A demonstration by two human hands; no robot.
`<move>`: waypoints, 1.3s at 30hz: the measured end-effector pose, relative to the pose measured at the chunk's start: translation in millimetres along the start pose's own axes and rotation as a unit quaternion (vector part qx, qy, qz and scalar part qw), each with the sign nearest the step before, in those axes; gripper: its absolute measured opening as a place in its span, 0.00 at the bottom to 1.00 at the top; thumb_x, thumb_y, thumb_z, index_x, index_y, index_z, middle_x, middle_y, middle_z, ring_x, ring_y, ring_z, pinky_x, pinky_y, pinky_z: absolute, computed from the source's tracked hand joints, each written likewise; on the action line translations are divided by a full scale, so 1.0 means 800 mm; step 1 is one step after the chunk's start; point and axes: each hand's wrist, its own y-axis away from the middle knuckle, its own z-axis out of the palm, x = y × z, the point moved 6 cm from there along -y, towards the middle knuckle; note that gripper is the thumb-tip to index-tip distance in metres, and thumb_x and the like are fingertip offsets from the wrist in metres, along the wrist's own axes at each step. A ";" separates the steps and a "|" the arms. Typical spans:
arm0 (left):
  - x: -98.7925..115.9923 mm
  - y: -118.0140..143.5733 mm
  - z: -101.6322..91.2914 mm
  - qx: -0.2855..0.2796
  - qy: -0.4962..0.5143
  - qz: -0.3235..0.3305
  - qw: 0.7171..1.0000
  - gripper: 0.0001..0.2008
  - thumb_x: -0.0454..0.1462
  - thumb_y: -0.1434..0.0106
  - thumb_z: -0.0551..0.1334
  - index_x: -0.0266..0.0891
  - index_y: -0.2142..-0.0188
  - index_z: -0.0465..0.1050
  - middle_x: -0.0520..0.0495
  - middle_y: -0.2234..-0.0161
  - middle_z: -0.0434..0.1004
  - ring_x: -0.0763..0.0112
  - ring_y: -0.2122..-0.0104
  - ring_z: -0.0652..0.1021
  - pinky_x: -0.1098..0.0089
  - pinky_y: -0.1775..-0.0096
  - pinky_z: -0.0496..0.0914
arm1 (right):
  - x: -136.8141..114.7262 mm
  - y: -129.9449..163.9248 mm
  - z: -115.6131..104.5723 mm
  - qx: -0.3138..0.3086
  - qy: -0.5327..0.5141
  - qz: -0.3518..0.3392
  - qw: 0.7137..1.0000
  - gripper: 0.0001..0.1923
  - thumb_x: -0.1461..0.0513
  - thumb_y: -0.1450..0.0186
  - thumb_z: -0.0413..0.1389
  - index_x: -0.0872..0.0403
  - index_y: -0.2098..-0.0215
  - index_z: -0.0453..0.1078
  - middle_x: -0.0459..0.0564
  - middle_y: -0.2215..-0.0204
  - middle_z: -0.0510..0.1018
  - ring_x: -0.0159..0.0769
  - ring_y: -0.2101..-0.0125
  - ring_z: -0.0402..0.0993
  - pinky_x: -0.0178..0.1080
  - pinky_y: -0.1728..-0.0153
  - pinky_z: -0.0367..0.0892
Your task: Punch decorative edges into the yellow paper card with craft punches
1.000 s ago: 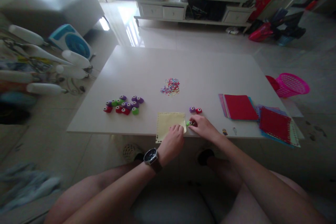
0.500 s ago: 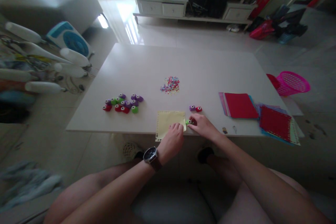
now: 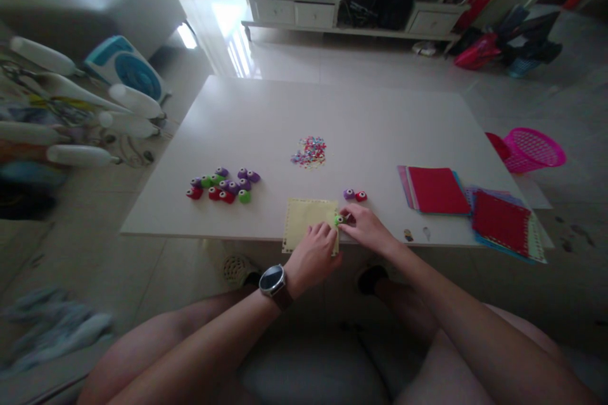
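And here's the green punch (image 3: 338, 219), a little one-eyed thing, right at the right-hand edge of the yellow sheet (image 3: 304, 210)! The right hand (image 3: 363, 226) has it pinched between thumb and fingers, coming from outside the sheet, presumably so the mouth faces the paper. Now the left hand (image 3: 314, 248), close by but apart from the other, bears down on the sheet's near right part, likely to stop it slipping; whether those fingers also grip the edge, I can't tell. The sheet's near margin hangs over the table (image 3: 380, 126), perhaps leaving its rim easy to reach. Just beyond the sheet's right corner, a purple punch (image 3: 349, 194) and a red punch (image 3: 361, 196) sit side by side, handy for that hand. Farther behind the sheet, a heap of confetti (image 3: 313, 152), kept out of the way, I'd say. Left of it, a cluster of punches (image 3: 232, 188); well to its right, coloured sheets (image 3: 437, 190), piled within reach.
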 end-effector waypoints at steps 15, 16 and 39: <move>-0.011 0.000 -0.002 -0.003 -0.028 -0.011 1.000 0.12 0.31 0.33 0.58 0.38 0.50 0.68 0.37 0.44 0.72 0.54 0.38 0.68 0.53 0.39 0.67 | 0.024 -0.007 0.001 -0.048 -0.097 0.140 0.984 0.04 0.64 0.36 0.65 0.55 0.68 0.76 0.52 0.69 0.82 0.37 0.69 0.77 0.38 0.66 0.72; -0.011 0.000 -0.002 -0.004 -0.028 -0.012 1.000 0.12 0.31 0.33 0.58 0.38 0.49 0.68 0.37 0.43 0.72 0.53 0.38 0.67 0.52 0.39 0.67 | 0.025 -0.007 0.002 -0.049 -0.100 0.148 0.983 0.04 0.64 0.36 0.66 0.55 0.68 0.76 0.52 0.69 0.82 0.37 0.69 0.77 0.37 0.66 0.72; -0.008 0.000 -0.004 -0.009 -0.011 -0.012 1.000 0.39 0.29 0.36 0.57 0.45 0.28 0.49 0.41 0.41 0.70 0.54 0.39 0.68 0.50 0.39 0.67 | 0.033 -0.019 0.005 -0.025 -0.141 0.130 0.981 0.03 0.66 0.39 0.66 0.56 0.67 0.76 0.51 0.69 0.82 0.35 0.69 0.77 0.36 0.64 0.72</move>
